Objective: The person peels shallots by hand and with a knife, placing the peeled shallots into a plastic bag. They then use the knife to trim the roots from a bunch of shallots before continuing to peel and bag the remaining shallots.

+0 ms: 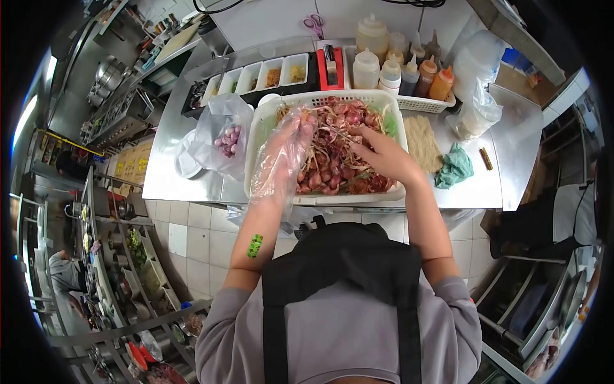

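Observation:
A white plastic basket on the steel counter holds a heap of red shallots with dry roots and stems. My left hand, in a loose clear plastic glove, is over the basket's left part, its fingers curled; what they hold is hidden by the plastic. Over the right part is my bare right hand, with a thin tool, perhaps a small knife, between its fingers and pointing left. Left of the basket, a clear plastic bag holds several smaller purple shallots.
Behind the basket stand white ingredient trays, a red holder and sauce bottles. To the right lie a brown cloth and a green cloth. Other people are at far left and far right.

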Available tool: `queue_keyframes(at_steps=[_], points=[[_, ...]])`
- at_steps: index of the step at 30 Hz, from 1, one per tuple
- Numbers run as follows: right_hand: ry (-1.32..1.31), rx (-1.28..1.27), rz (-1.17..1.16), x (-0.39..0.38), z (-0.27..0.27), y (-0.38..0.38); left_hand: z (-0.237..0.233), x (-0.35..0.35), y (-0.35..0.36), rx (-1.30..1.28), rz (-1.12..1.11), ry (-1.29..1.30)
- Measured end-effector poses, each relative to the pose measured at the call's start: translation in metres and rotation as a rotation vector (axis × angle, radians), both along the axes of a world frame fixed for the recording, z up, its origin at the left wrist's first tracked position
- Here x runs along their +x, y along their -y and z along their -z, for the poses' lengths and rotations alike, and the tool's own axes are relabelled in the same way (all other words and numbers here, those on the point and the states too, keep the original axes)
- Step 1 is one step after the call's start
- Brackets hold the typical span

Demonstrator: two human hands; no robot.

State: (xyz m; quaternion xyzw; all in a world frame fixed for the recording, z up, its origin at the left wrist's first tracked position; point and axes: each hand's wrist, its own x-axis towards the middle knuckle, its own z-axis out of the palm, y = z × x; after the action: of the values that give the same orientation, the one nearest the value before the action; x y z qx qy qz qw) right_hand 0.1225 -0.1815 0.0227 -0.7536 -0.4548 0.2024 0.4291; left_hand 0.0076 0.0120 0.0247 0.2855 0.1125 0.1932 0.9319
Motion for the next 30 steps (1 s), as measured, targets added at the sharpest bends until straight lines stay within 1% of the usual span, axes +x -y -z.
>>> queue_keyframes(at_steps=[1, 2, 3, 4, 5, 6, 7, 8, 9, 10, 11, 13, 14, 15, 17, 18, 20, 22, 23, 25, 26, 27, 28, 29, 30], points=[[0.003, 0.000, -0.003, 0.000, -0.003, 0.001, 0.001, 0.002, -0.001, -0.134, -0.028, 0.038], [-0.074, 0.081, 0.034, -0.001, -0.005, 0.003, 0.002, 0.003, -0.001, -0.269, -0.054, 0.075], [-0.152, 0.160, 0.072, -0.002, -0.010, 0.005, 0.000, 0.003, 0.003, -0.271, -0.055, 0.076], [-0.153, 0.158, 0.073, -0.003, -0.016, 0.005, -0.005, 0.003, 0.009, -0.216, -0.089, 0.018], [-0.261, 0.170, 0.030, -0.006, -0.024, 0.003, -0.006, 0.003, 0.015, -0.159, -0.121, -0.040], [-0.370, 0.184, -0.012, -0.010, -0.028, -0.001, -0.005, 0.003, 0.020, -0.158, -0.117, -0.043], [-0.370, 0.186, -0.007, -0.013, -0.026, -0.007, -0.004, 0.004, 0.025, -0.011, -0.121, -0.083], [-0.306, 0.288, 0.023, -0.016, -0.021, -0.014, -0.003, 0.004, 0.029, 0.136, -0.125, -0.121], [-0.238, 0.389, 0.051, -0.015, -0.015, -0.019, -0.004, 0.004, 0.032, 0.137, -0.119, -0.119], [-0.231, 0.314, 0.029, -0.011, -0.011, -0.019, -0.006, 0.003, 0.034, 0.180, -0.084, -0.125], [-0.231, 0.314, 0.033, -0.011, -0.008, -0.021, -0.006, 0.002, 0.036, 0.222, -0.051, -0.132], [-0.286, 0.406, 0.010, -0.012, -0.007, -0.025, -0.002, 0.003, 0.037, 0.274, -0.055, -0.176], [-0.287, 0.406, 0.012, -0.012, -0.007, -0.025, 0.000, 0.004, 0.037, 0.325, -0.063, -0.219], [-0.263, 0.393, -0.006, -0.012, -0.007, -0.024, 0.000, 0.004, 0.037, 0.324, -0.062, -0.220], [-0.240, 0.378, -0.022, -0.013, -0.008, -0.023, -0.002, 0.004, 0.037, 0.523, -0.022, -0.290], [-0.221, 0.372, 0.010, -0.015, -0.011, -0.022, -0.005, 0.004, 0.038, 0.521, -0.021, -0.290], [-0.201, 0.365, 0.043, -0.017, -0.009, -0.023, -0.010, 0.004, 0.041, 0.610, -0.042, -0.290], [0.023, 0.426, 0.140, -0.019, -0.002, -0.027, -0.011, 0.006, 0.042, 0.658, -0.038, -0.284], [0.021, 0.424, 0.140, -0.020, -0.001, -0.027, -0.012, 0.006, 0.042, 0.706, -0.033, -0.279], [0.118, 0.389, 0.199, -0.022, -0.004, -0.026, -0.016, 0.005, 0.045, 0.683, -0.035, -0.288], [0.117, 0.388, 0.201, -0.020, -0.003, -0.027, -0.019, 0.004, 0.047, 0.662, -0.035, -0.295], [0.154, 0.363, 0.285, -0.017, -0.002, -0.027, -0.021, 0.003, 0.050, 0.660, -0.032, -0.297], [0.191, 0.337, 0.368, -0.013, -0.001, -0.027, -0.023, 0.000, 0.055, 0.724, 0.034, -0.286], [0.188, 0.334, 0.371, -0.008, -0.003, -0.023, -0.024, -0.004, 0.059, 0.789, 0.101, -0.274], [0.098, 0.383, 0.384, 0.002, -0.009, -0.016, -0.017, -0.006, 0.065, 0.765, 0.070, -0.251]])
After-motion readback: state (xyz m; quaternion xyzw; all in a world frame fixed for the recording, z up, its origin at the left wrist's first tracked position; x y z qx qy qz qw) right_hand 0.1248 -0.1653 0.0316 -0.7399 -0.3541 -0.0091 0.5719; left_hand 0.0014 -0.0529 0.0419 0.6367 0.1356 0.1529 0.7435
